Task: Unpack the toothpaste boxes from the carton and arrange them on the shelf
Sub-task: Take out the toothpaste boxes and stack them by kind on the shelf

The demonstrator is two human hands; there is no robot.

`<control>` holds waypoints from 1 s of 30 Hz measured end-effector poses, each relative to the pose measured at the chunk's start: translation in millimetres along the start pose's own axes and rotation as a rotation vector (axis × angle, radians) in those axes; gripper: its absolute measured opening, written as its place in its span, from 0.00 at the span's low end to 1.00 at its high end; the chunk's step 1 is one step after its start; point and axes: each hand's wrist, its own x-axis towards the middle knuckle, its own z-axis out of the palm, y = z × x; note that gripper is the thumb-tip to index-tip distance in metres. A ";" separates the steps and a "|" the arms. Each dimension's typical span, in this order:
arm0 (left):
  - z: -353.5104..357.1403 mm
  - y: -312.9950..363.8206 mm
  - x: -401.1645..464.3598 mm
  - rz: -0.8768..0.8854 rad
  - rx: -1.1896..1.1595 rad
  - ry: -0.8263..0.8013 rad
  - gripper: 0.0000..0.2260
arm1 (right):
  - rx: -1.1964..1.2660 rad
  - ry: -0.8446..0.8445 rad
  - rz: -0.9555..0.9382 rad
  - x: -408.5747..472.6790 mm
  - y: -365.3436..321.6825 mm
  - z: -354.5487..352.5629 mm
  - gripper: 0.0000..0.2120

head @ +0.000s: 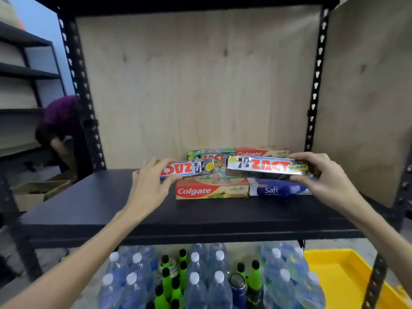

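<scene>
1. A dark shelf board (89, 210) sits in a black slotted metal rack with a pale plywood back panel (196, 85); more racks stand to the far left, where another person in a purple top (60, 121) bends over an open cardboard carton (38, 190) on the floor.
2. Under the board stand clear water bottles (207, 282) with white caps and green bottles (171, 284) with black caps; a yellow tray (343, 277) lies at the near right.
3. The left hand (149, 186) pinches a silver Zact box (189, 169) by its left end, thumb below and fingers on top; its red lettering reads upside down.
4. The right hand (325, 175) grips a second silver Zact box (265, 167) by its right end, lettering upright, with a yellow "smokers" patch beside the fingers.
5. Both held boxes hover just over the boxes already on the board: a red Colgate box (211, 190) at the near left, a blue Safi box (274, 189) just to its right.
6. Farther back lie a green Zact box (207, 153) and another Colgate box (260, 151), both partly hidden by the held boxes; whether these two rest on other boxes cannot be told.
7. The far person and the rack posts are blurred.
</scene>
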 end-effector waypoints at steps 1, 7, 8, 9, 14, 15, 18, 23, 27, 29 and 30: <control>10.1 0.0 12.3 -0.006 0.009 -0.024 0.16 | -0.018 0.011 0.002 13.4 9.6 3.5 0.24; 65.0 -1.6 64.1 -0.031 0.015 -0.134 0.17 | -0.093 -0.098 0.032 70.4 66.2 23.3 0.26; 71.1 -1.4 70.3 -0.037 -0.014 -0.130 0.17 | -0.104 -0.110 0.029 75.8 75.4 26.1 0.25; 76.8 -0.7 76.1 -0.059 -0.043 -0.137 0.16 | -0.115 -0.120 0.027 81.1 82.1 27.7 0.24; 92.6 7.3 96.0 -0.165 -0.211 -0.208 0.15 | -0.097 -0.224 0.096 100.8 94.4 29.8 0.20; 93.6 6.4 99.8 -0.159 -0.220 -0.229 0.14 | -0.069 -0.235 0.096 102.3 93.0 30.3 0.19; 93.2 4.5 107.4 -0.138 -0.245 -0.265 0.11 | -0.043 -0.206 0.085 104.3 86.8 35.7 0.15; 95.5 0.7 113.0 -0.181 -0.297 -0.272 0.11 | -0.034 -0.136 0.082 107.1 83.4 47.0 0.12; 101.4 3.0 118.1 -0.175 -0.276 -0.222 0.12 | -0.052 -0.106 0.110 114.9 88.6 53.2 0.15; 105.4 7.1 119.6 -0.156 -0.227 -0.179 0.13 | -0.056 -0.098 0.116 118.3 90.3 53.4 0.17; 107.5 8.3 119.9 -0.148 -0.218 -0.158 0.13 | -0.058 -0.101 0.117 119.2 92.3 53.4 0.18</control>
